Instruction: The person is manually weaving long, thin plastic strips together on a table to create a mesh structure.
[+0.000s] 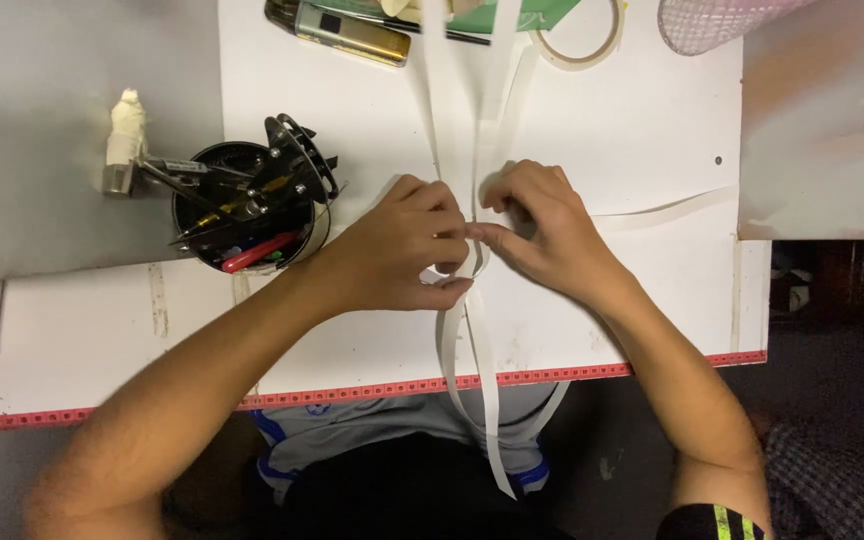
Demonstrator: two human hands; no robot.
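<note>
We pinch the white paper strips with both grips, left hand and right hand touching over the white surface; black pen cup sits left.

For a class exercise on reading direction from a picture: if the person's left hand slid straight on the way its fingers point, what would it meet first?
The left hand points across the table toward the right hand. It would first meet the white paper strips pinched between them, then almost at once the right hand's fingertips, which look nearly touching already.
</note>
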